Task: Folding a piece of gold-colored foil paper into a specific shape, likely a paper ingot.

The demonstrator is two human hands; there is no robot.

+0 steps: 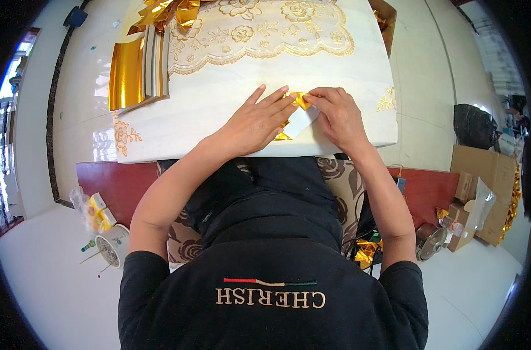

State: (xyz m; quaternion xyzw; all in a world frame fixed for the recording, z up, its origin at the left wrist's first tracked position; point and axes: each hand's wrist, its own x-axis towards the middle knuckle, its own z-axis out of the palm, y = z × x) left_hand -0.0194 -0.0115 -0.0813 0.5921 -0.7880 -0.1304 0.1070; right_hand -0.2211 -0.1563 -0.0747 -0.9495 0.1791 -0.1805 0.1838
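A small sheet of gold foil paper (304, 121) with a white back lies partly folded near the table's front edge. Its white side faces up, and gold shows at the folded top and along the left side. Spread fingers of my left hand (257, 124) lie over the sheet's left part and hold it against the cloth. My right hand (340, 114) pinches the gold fold at the upper right between thumb and fingers. Part of the sheet is hidden beneath my left hand.
A stack of gold foil sheets (127, 72) stands at the table's left edge, with crumpled gold foil (165, 15) behind it. An embroidered runner (265, 30) covers the back of the white tablecloth (204, 96). Cardboard boxes (488, 183) stand at right, a white bucket (112, 245) at left.
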